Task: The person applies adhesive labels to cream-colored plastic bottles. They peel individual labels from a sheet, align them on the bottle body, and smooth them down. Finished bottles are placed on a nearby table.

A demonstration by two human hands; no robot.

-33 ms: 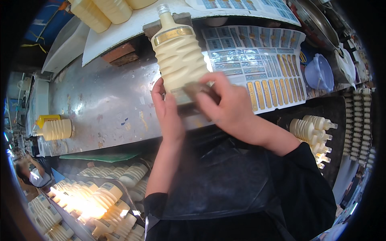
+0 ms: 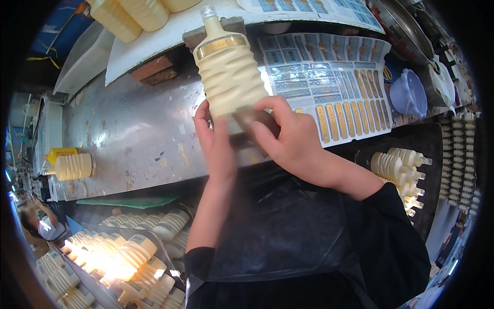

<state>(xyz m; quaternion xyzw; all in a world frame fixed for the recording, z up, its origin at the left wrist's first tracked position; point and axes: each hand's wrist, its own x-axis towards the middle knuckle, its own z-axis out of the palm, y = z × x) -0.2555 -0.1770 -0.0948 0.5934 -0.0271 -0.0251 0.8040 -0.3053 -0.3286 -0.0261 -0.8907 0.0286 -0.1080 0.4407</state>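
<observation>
A cream bottle (image 2: 231,77) with wavy ribbed sides lies tilted on the bench, its clear glass neck pointing away from me. A gold band label crosses its shoulder. The neck end rests on a dark brown block (image 2: 198,37). My left hand (image 2: 215,139) holds the bottle's lower left side, thumb near the base. In my right hand (image 2: 288,131) is a dark brown pad (image 2: 252,119), blurred by motion, pressed to the lower front of the bottle. Beneath it a greyish label shows in part. Whether the pad is cloth or sponge I cannot tell.
Sheets of gold and blue labels (image 2: 329,87) lie to the right, beside a lavender bucket (image 2: 408,92). A brick (image 2: 154,71) supports a white board's edge. Another cream bottle (image 2: 73,166) lies at the bench's left. Many bottles fill crates (image 2: 123,252) below left; more lie at right (image 2: 393,167).
My right hand and the pad have shifted very slightly at the bottle's lower front. The bottle and my left hand stay where they were.
</observation>
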